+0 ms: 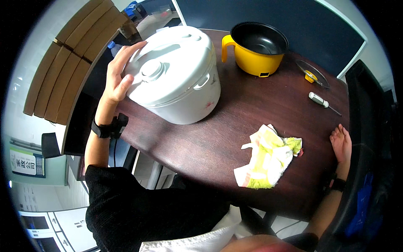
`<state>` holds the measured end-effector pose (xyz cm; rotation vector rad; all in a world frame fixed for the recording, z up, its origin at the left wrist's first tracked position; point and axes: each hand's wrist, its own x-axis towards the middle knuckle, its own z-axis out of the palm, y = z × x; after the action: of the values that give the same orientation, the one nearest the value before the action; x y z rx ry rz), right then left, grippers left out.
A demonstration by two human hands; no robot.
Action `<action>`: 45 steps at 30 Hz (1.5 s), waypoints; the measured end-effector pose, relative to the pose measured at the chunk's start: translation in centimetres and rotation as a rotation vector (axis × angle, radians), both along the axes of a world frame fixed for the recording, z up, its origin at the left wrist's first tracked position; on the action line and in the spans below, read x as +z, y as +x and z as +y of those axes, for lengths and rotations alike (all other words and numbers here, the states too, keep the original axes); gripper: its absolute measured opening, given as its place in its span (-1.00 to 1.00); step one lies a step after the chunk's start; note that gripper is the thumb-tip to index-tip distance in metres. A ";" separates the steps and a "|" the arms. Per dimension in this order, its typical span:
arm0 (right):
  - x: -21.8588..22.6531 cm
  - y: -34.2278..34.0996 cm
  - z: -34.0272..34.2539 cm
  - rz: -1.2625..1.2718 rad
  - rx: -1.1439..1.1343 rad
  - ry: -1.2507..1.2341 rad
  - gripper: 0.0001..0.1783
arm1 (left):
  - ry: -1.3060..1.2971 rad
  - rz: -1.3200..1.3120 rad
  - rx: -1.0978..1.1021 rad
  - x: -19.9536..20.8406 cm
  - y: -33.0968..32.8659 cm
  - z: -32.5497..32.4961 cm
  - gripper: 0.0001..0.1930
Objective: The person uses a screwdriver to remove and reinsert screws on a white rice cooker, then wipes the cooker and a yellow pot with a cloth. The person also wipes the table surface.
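On the dark reddish-brown desk [201, 143] stands a white plastic rice cooker [184, 103], near a yellow, black-lined pot [254, 61]. The left hand [117, 75] touches the cooker's lid [178, 73], grip unclear; the right hand [342, 145], released, curls loosely near the right edge.

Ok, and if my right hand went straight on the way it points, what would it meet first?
Your right hand would probably meet the screwdriver first, at its thin metal shaft, though its height over the table is hard to judge.
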<state>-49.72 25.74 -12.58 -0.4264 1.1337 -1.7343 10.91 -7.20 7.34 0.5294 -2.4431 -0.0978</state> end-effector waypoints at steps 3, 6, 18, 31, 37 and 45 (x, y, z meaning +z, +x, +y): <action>-0.1 -0.3 0.3 -0.030 -0.004 0.003 -0.79 | -0.073 0.005 -0.032 0.0 0.4 -0.9 -0.21; -0.1 -0.4 0.0 -0.078 0.022 -0.023 -0.79 | -0.127 0.049 -0.025 -0.8 1.2 -1.9 -0.29; 0.1 -0.5 -0.3 -0.001 0.025 0.060 -0.78 | 0.561 0.408 0.171 -7.9 4.8 0.2 0.12; 11.1 22.7 -3.6 1.651 0.458 0.264 -0.26 | 0.584 0.434 0.226 -9.9 4.6 4.6 0.52; 8.4 29.5 -4.1 1.745 0.732 0.301 -0.07 | 0.507 0.277 0.219 -10.1 4.5 7.2 0.30; 5.2 28.3 -8.1 1.939 0.678 0.157 -0.47 | 0.475 0.298 -0.069 -9.1 3.9 13.9 -0.13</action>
<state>-21.46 17.66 -7.42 -2.2800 1.8854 -0.1698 14.80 6.68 -1.73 0.5840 -2.1402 -0.7450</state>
